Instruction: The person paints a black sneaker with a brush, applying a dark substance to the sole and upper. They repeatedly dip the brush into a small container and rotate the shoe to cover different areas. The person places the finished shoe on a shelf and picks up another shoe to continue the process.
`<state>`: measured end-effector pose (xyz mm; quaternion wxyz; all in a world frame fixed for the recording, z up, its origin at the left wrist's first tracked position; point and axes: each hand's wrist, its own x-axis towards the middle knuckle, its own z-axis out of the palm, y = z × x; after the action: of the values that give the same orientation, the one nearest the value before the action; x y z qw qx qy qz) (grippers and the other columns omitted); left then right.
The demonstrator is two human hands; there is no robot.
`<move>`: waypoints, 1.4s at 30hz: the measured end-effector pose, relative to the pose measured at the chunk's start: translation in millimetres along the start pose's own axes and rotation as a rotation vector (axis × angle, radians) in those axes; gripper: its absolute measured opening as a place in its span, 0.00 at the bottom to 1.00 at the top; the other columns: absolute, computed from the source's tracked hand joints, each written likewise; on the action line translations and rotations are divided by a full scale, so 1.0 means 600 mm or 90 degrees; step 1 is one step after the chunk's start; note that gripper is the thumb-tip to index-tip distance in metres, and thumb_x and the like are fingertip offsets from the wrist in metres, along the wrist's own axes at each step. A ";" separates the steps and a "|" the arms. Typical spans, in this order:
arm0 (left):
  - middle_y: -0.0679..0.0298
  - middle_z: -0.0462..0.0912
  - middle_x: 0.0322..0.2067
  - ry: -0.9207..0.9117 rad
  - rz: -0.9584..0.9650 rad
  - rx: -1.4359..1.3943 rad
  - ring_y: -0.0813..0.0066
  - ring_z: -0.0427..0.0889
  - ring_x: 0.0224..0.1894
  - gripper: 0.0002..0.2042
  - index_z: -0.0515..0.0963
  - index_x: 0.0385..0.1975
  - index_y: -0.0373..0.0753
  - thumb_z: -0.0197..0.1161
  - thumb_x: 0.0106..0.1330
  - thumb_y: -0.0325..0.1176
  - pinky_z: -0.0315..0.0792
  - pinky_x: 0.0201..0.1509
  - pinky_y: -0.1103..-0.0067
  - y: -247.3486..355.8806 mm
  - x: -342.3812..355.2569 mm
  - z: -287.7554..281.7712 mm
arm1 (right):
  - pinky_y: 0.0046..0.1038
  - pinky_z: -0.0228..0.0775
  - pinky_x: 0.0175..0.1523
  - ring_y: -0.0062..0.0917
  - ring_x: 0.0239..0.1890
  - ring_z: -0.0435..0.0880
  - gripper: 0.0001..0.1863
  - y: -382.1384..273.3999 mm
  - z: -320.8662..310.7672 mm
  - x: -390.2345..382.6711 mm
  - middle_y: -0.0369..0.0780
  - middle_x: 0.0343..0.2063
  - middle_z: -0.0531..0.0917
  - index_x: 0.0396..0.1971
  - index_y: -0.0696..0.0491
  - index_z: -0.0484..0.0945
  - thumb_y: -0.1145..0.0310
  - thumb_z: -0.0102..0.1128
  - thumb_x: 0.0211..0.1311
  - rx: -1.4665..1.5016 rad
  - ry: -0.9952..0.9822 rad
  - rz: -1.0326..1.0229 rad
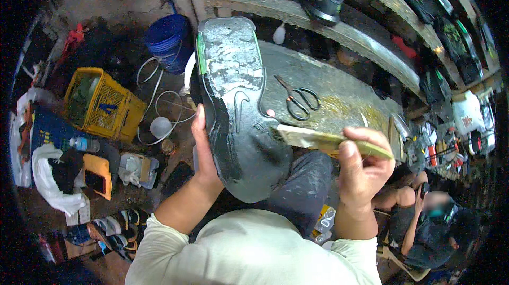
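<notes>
A black shoe (pixel 249 142) is held sole up in front of me, its heel end pointing away and its toe toward my body. The heel area has a patchy grey coating with green along its sides, and the forefoot looks wet and glossy. My left hand (pixel 204 147) grips the shoe's left edge, with the thumb along the side and the other fingers hidden beneath. Between the thumb and fingers of my right hand (pixel 363 166) is a flat-handled brush (pixel 313 139). Its dark bristles meet the sole's right edge. Beyond the brush, black-handled scissors (pixel 300 102) lie on the workbench (pixel 339 86).
Wooden shelves (pixel 297 15) with shoes rise beyond the bench. On the left stand a blue bucket (pixel 168 41), a yellow crate (pixel 103 105) and a white bag (pixel 47 179). Several shoes (pixel 114 232) lie lower left. Another person (pixel 432 226) sits at lower right, holding a dark phone-like object.
</notes>
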<state>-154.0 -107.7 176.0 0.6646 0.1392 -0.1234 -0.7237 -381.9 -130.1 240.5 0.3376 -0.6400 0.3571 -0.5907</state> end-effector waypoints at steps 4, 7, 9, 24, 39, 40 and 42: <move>0.47 0.78 0.59 0.030 -0.034 0.035 0.53 0.80 0.60 0.46 0.65 0.69 0.33 0.30 0.71 0.73 0.72 0.68 0.60 -0.033 0.013 0.023 | 0.29 0.81 0.39 0.31 0.32 0.88 0.13 -0.011 -0.015 -0.003 0.47 0.35 0.89 0.42 0.62 0.85 0.82 0.73 0.56 -0.010 -0.075 -0.128; 0.48 0.80 0.57 0.002 -0.032 0.073 0.56 0.81 0.58 0.47 0.69 0.66 0.31 0.30 0.72 0.73 0.73 0.66 0.62 -0.045 0.012 0.034 | 0.30 0.79 0.34 0.34 0.29 0.88 0.19 -0.018 -0.023 0.000 0.47 0.33 0.89 0.44 0.60 0.84 0.85 0.73 0.50 -0.121 -0.130 -0.250; 0.49 0.80 0.57 -0.013 -0.027 0.066 0.56 0.81 0.58 0.47 0.68 0.66 0.31 0.30 0.72 0.72 0.73 0.66 0.63 -0.048 0.009 0.036 | 0.29 0.77 0.33 0.32 0.28 0.88 0.19 -0.026 -0.026 -0.003 0.45 0.31 0.89 0.44 0.59 0.83 0.85 0.73 0.49 -0.135 -0.166 -0.293; 0.48 0.80 0.56 0.032 -0.010 0.138 0.57 0.82 0.56 0.47 0.68 0.65 0.29 0.33 0.71 0.73 0.75 0.63 0.63 -0.061 -0.005 0.044 | 0.27 0.75 0.32 0.28 0.27 0.87 0.23 -0.028 -0.027 0.000 0.41 0.31 0.89 0.47 0.58 0.82 0.86 0.73 0.48 -0.186 -0.157 -0.358; 0.47 0.80 0.57 0.017 -0.024 0.153 0.56 0.82 0.57 0.47 0.68 0.66 0.29 0.31 0.71 0.73 0.74 0.65 0.63 -0.062 -0.003 0.048 | 0.27 0.73 0.30 0.28 0.25 0.86 0.22 -0.021 -0.031 0.000 0.41 0.30 0.89 0.45 0.59 0.83 0.86 0.72 0.47 -0.150 -0.147 -0.336; 0.47 0.80 0.57 0.012 -0.023 0.158 0.56 0.82 0.57 0.47 0.68 0.66 0.29 0.30 0.71 0.73 0.74 0.65 0.63 -0.062 -0.002 0.048 | 0.27 0.73 0.30 0.28 0.25 0.86 0.22 -0.021 -0.032 -0.001 0.42 0.30 0.89 0.45 0.59 0.83 0.86 0.72 0.47 -0.151 -0.149 -0.334; 0.47 0.80 0.57 0.013 -0.034 0.150 0.56 0.82 0.57 0.47 0.68 0.66 0.29 0.29 0.72 0.72 0.74 0.65 0.64 -0.061 -0.002 0.048 | 0.27 0.73 0.30 0.28 0.25 0.86 0.21 -0.020 -0.034 -0.003 0.42 0.30 0.89 0.45 0.59 0.83 0.86 0.73 0.47 -0.150 -0.153 -0.330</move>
<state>-198.6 -103.6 189.4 0.6256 0.2265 -0.1971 -0.7201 -401.6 -122.6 251.1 0.1388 -0.8096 0.2053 -0.5321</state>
